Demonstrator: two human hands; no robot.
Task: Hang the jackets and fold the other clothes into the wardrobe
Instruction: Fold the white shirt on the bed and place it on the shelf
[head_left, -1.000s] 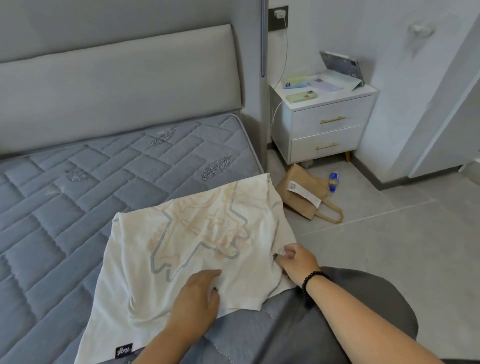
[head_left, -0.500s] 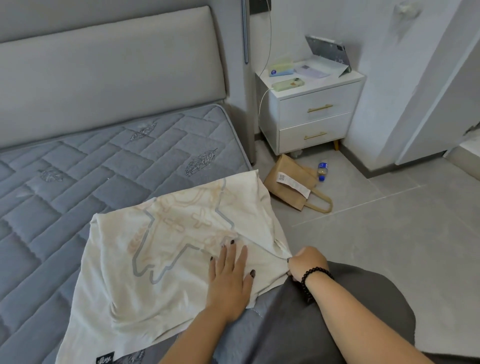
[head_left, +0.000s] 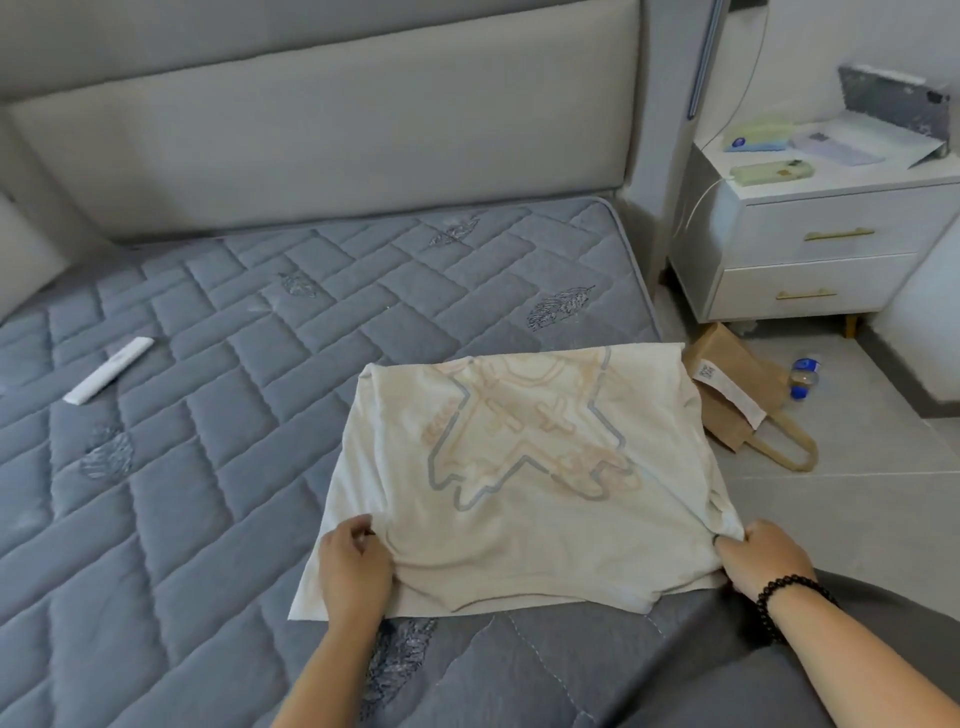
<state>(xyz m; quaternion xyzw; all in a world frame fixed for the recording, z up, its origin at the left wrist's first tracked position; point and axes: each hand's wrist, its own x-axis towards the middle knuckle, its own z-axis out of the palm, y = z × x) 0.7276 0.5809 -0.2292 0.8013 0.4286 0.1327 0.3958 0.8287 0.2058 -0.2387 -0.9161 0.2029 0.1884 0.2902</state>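
Both hands pinch the cream T-shirt (head_left: 524, 467) lying flat on the mattress (head_left: 208, 415) near its edge, left hand (head_left: 353, 566) on the near-left side, right hand (head_left: 761, 558) apparently bunching the near-right corner, so the next fold should lift both sides evenly, keeping the cloth taut.

The shirt (head_left: 524, 467) lay flat on the mattress's right edge — cream, partly folded. Its print showed a blue-and-tan outline.

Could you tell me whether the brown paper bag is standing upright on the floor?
No, the brown paper bag lies on its side on the floor beside the nightstand, handles toward the camera.
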